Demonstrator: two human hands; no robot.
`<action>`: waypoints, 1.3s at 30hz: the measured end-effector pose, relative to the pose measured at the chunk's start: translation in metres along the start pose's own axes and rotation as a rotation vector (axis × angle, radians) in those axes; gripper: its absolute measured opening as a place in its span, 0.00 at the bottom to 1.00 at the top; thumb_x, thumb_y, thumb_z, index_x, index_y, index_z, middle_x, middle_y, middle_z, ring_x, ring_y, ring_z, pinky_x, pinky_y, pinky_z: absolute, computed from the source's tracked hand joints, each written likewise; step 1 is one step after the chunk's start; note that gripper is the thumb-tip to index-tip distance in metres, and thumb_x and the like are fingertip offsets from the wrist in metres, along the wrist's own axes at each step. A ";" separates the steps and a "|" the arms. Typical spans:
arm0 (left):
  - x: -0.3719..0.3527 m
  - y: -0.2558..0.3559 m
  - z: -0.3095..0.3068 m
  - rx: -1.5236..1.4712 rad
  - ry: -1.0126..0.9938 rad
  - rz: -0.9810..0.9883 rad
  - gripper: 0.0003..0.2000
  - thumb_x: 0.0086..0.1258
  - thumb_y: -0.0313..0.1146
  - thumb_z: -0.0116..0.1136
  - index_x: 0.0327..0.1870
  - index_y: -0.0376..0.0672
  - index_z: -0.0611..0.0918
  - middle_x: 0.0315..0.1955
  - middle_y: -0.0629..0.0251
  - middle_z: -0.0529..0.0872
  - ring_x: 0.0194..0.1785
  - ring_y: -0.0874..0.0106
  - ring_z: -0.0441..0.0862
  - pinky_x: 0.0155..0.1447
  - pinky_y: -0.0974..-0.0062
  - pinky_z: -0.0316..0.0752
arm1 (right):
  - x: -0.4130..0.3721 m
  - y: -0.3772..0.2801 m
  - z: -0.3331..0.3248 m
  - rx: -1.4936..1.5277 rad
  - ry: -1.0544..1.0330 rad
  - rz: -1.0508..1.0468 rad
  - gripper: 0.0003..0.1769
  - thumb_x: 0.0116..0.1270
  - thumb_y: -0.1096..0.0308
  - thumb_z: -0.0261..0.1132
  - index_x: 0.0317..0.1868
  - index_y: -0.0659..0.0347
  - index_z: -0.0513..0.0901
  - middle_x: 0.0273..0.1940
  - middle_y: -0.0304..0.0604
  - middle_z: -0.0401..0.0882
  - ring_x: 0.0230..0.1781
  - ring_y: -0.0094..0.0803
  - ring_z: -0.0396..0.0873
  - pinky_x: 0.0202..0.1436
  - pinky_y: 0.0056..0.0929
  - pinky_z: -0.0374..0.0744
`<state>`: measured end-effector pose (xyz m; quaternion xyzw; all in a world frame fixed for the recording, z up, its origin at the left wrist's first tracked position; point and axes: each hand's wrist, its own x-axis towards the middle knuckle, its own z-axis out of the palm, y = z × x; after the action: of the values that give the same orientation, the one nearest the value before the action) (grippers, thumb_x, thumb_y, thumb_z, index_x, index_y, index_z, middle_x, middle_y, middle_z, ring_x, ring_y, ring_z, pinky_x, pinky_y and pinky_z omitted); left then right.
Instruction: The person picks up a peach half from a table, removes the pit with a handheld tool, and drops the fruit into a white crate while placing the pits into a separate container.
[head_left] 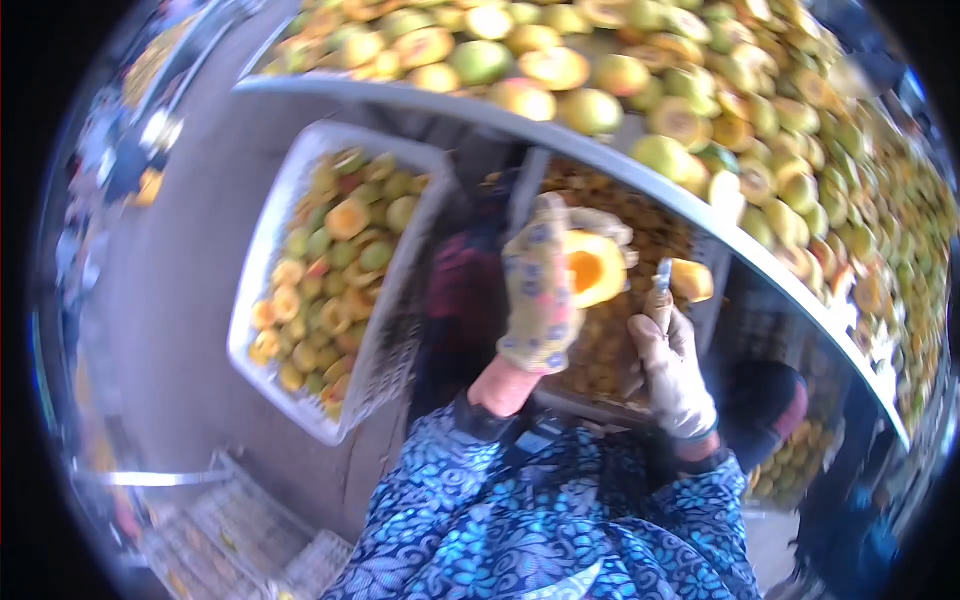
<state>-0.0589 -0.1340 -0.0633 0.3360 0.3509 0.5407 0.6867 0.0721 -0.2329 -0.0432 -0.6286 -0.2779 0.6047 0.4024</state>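
Observation:
My left hand [545,285], in a patterned knit glove, is closed around a peach half [596,270]. Its cut face is orange-yellow with a round hollow in the middle. To the right, my right hand [675,375], in a pale glove, grips the handle of a short metal-bladed knife [662,285] pointing up. Beside the blade tip is an orange peach piece [691,281], overlapping the blade in this view. Both hands are above a crate [528,190] filled with brown-orange pits and scraps.
A white plastic crate [240,330] of peach halves stands on the floor to the left. Ahead, a metal-edged table [600,150] curves across, heaped with cut peaches [690,120]. Stacked crates [215,535] are at lower left. People show blurred at the far left.

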 end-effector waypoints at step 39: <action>0.201 0.048 0.008 1.796 -0.253 0.731 0.31 0.61 0.39 0.70 0.66 0.45 0.73 0.63 0.51 0.75 0.67 0.49 0.71 0.65 0.56 0.71 | 0.014 0.029 -0.004 -0.846 -0.151 -0.175 0.17 0.65 0.65 0.64 0.50 0.64 0.72 0.32 0.58 0.82 0.35 0.54 0.83 0.40 0.45 0.78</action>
<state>-0.0425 0.0708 -0.0419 0.8775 0.4303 0.2119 -0.0019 0.0733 -0.2374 -0.0756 -0.6663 -0.5820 0.4454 0.1377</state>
